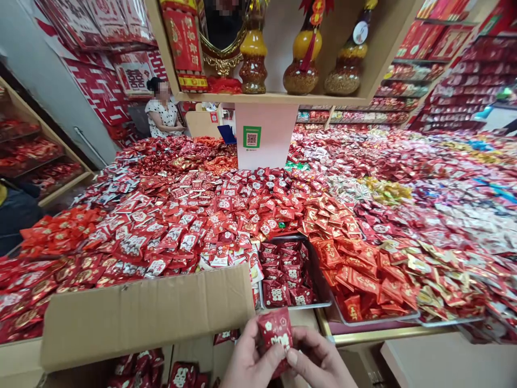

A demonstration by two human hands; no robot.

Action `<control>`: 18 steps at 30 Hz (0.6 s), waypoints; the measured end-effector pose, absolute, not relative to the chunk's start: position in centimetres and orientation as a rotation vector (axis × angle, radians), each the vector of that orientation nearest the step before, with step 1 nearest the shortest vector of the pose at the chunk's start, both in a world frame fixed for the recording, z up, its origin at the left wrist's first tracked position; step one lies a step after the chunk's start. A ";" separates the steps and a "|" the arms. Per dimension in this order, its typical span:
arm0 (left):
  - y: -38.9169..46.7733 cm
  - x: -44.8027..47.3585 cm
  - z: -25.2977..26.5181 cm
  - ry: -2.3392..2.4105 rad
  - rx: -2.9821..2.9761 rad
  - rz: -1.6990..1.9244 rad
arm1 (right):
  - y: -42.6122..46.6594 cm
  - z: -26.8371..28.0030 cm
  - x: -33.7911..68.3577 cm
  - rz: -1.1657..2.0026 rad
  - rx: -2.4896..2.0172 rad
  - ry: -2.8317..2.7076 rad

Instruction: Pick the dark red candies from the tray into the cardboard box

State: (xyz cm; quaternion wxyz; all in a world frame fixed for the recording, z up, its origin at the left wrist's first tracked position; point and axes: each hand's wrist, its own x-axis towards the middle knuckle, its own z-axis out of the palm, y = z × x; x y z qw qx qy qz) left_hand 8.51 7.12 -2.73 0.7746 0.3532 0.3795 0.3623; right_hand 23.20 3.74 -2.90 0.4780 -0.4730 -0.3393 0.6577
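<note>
Between my two hands is a small dark red candy packet (275, 327) with pale lettering and flower prints. My left hand (254, 353) pinches its left side, thumb on the front. From the right, my right hand (315, 355) grips the lower right edge with thumb and fingers. Just beyond the hands, a metal tray (299, 307) holds rows of similar dark red packets (293, 273). An open cardboard box (149, 310) stands at the lower left, its flap raised, with more red packets (183, 374) inside and beside it.
Heaps of wrapped candies (173, 215) cover the wide display. Overhead, a wooden shelf (278, 98) carries gourd-shaped bottles (253, 59) and a mirror. A white post with a QR code sign (251, 138) stands mid-display. At the back left is a person (161, 116) in a dotted top.
</note>
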 end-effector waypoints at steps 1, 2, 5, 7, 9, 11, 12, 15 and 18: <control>7.2 8.7 -2.5 0.838 0.784 0.798 | 3.8 -2.6 23.1 1.596 -1.165 -0.847; 7.2 8.8 -2.3 0.835 0.798 0.809 | 3.9 -2.3 23.1 1.575 -1.170 -0.860; 7.5 9.0 -2.0 0.803 0.785 0.837 | 4.2 -1.8 23.2 1.503 -1.204 -0.904; 7.6 9.0 -2.0 0.821 0.775 0.844 | 4.5 -2.0 23.3 1.470 -1.258 -0.941; 7.6 9.1 -2.3 0.863 0.778 0.853 | 4.5 -2.7 23.3 1.423 -1.312 -0.983; 7.4 9.2 -2.9 0.911 0.783 0.889 | 4.3 -3.6 23.1 1.366 -1.342 -1.015; 7.2 9.3 -3.3 0.928 0.786 0.910 | 4.2 -4.1 22.9 1.342 -1.344 -1.019; 6.6 9.2 -4.6 0.927 0.808 0.929 | 3.8 -5.4 22.7 1.334 -1.307 -0.991; 6.1 8.2 -5.6 0.949 0.832 0.818 | 4.3 -6.2 24.3 1.261 -1.346 -0.988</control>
